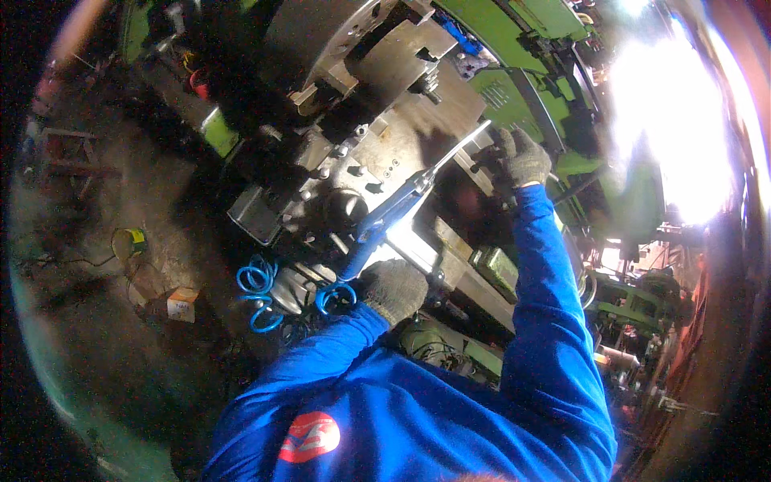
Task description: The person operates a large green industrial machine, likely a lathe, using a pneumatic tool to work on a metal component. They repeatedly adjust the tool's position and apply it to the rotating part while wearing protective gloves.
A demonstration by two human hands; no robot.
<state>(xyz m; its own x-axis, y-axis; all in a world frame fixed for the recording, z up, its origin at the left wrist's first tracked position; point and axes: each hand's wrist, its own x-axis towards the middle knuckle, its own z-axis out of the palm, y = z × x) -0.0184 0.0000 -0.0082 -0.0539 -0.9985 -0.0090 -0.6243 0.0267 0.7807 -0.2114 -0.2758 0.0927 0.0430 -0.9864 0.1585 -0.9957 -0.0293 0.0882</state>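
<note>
My left hand [395, 289], in a grey knitted glove, is closed at the lower end of a blue air blow gun [387, 215]. Its long thin metal nozzle points up and to the right, over the metal slide of a lathe [393, 136]. A coiled blue air hose [259, 277] hangs to the left of that hand. My right hand [526, 158], gloved as well, is beyond the nozzle tip at the machine's right side. Its fingers curl towards dark machine parts; what they hold, if anything, is hidden.
A large metal chuck [321, 36] rises at the far side. Green machine panels [502, 100] stand at the upper right, beside strong glare. Left on the dark floor are a small orange-and-white box [183, 304] and a yellowish container [128, 242]. More green machinery [634, 305] is at the right.
</note>
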